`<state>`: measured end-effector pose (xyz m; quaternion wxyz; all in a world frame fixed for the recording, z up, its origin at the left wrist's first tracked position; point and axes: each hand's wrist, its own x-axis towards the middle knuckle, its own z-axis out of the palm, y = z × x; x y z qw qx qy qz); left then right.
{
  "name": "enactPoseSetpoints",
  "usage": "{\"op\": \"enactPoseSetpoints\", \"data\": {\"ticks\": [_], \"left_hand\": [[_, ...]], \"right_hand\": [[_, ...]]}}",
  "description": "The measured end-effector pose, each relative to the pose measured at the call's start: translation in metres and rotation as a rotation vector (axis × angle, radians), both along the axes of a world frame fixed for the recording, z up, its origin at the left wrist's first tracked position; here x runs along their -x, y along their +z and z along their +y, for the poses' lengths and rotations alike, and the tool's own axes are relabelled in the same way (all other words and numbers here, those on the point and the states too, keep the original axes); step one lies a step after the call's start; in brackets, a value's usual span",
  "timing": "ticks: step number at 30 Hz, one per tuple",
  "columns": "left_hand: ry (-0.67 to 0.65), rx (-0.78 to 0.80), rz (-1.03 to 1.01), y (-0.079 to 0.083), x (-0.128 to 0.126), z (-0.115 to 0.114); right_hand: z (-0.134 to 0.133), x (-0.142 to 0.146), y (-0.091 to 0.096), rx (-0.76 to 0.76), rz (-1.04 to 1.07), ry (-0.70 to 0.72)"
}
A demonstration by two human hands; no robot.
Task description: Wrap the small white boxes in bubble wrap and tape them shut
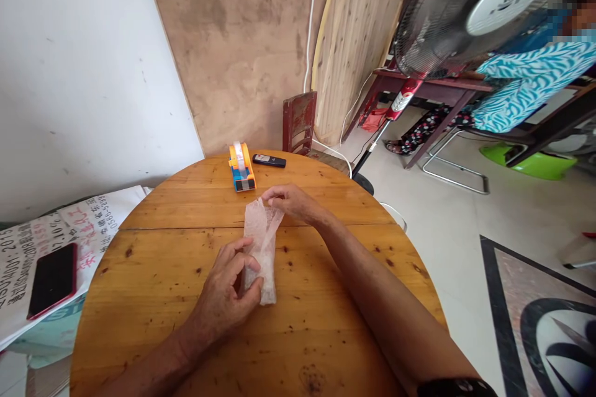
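Observation:
A strip of pinkish translucent bubble wrap (267,260) lies lengthwise on the round wooden table (326,322), its upper part folded over. My right hand (293,203) pinches the far corner of the wrap between thumb and fingers. Lower down, my left hand (233,282) rests on the wrap's near half with fingers curved and apart, thumb on the near side. Just beyond the wrap stands an orange and blue tape dispenser (241,167) with a roll of clear tape. Whether anything lies inside the wrap cannot be made out.
A black remote control (269,161) lies beside the dispenser. At the left, a phone (53,279) rests on printed sheets. A red wooden chair (299,121) stands behind the table. To the right are a standing fan (465,12) and a seated person in a patterned top (535,84).

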<state>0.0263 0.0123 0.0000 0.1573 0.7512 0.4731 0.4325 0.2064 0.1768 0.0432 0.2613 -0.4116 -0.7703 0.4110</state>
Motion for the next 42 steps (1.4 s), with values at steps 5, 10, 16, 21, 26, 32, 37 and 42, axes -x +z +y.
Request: {"op": "enactPoseSetpoints", "data": {"ticks": [5,10,16,21,26,32,37,42], "left_hand": [[-0.005,-0.013,-0.007,0.001,0.0,0.0],[-0.006,0.013,0.009,0.003,-0.001,-0.001],[-0.036,0.078,-0.028,0.001,0.001,0.002],[-0.086,0.239,-0.018,0.001,0.005,0.005],[-0.127,0.295,-0.018,-0.002,0.007,0.007],[-0.131,0.322,-0.06,-0.005,0.007,0.009],[-0.138,0.33,-0.066,-0.004,0.007,0.009],[-0.136,0.349,-0.072,-0.003,0.005,0.01]], "right_hand": [[-0.001,-0.004,0.005,0.085,-0.001,0.035],[-0.004,-0.003,0.007,0.287,0.092,0.178],[-0.005,0.005,0.0,0.306,0.169,0.088],[-0.002,0.007,-0.004,0.369,0.262,-0.038],[0.0,0.009,-0.007,0.386,0.278,-0.104],[0.002,0.01,-0.011,0.377,0.336,-0.127],[0.005,0.006,-0.007,0.341,0.334,-0.171],[0.007,-0.01,0.013,0.271,0.275,-0.274]]}}
